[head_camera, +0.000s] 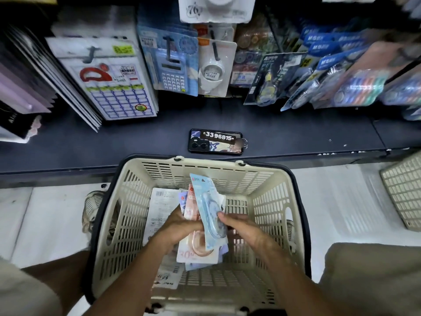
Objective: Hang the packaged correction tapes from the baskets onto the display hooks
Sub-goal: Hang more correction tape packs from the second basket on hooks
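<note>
Over the cream basket [271, 201], the left hand [180, 226] grips a fanned stack of packaged correction tapes [196, 245] while the right hand [241, 226] pinches the blue pack [207, 208] off its top. Next, that pack's hang-hole must meet a far display hook [215, 50].

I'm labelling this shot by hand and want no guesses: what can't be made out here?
All in the head view:
- Stack of packs: how many, hidden under the blue pack and both hands, left hand, right hand.
- Printing on the hanging packs at right: blurred.
- Second basket: cut off by the right edge.
- Top white package: cut off by the top edge.
</note>
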{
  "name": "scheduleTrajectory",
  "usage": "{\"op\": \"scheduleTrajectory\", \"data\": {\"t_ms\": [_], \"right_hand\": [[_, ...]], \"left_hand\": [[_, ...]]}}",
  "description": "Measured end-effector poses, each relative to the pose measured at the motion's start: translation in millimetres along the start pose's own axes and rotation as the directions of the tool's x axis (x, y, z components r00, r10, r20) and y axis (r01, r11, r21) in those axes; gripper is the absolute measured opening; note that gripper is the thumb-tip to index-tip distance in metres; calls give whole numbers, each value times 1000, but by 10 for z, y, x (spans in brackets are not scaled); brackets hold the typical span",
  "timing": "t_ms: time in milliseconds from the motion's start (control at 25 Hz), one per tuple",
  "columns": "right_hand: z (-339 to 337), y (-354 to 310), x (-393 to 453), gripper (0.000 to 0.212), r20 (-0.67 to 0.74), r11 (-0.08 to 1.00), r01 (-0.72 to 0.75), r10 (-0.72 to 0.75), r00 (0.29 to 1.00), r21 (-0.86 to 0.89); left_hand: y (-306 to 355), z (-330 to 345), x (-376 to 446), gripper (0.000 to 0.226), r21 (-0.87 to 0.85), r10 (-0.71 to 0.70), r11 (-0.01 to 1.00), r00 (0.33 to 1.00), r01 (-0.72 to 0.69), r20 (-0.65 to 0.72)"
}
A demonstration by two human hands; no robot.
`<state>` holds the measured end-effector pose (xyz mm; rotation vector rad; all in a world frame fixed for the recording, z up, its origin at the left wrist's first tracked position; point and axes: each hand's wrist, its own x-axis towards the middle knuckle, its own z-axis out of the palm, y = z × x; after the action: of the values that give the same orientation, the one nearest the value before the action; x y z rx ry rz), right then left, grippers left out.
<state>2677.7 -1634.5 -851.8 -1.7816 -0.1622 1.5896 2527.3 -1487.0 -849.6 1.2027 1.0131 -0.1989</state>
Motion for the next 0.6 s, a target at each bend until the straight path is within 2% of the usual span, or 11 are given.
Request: {"op": "scheduleTrajectory", "data": {"t_ms": [160,280,360,440,480,600], "right_hand": [[-283,-448,-387,59,-63,989,143,-141,988,30],[-552,-827,-833,51,-77,952,307,-307,949,-8],[-690,-1172,-1196,40,-92,908,418,-414,906,32],[-792,-1635,-1563,31,-212,822,568,-549,809,38],[-836,-1891,-1739,29,-311,762,647,-613,726,9],[-957,-2538,-2251,41,-506,522,847,-760,408,-103]], "left_hand": [[571,65,-206,61,36,133,990,986,-138,103],[1075,126,-518,54,43,250,964,950,-263,188],[1424,166,-779,55,14,346,935,920,-354,183],[1790,177,-1046,57,-73,433,901,890,-427,144],[1984,174,-1173,59,-109,472,881,874,-461,118],[2551,170,-1552,68,-116,573,818,817,-564,71]]}}
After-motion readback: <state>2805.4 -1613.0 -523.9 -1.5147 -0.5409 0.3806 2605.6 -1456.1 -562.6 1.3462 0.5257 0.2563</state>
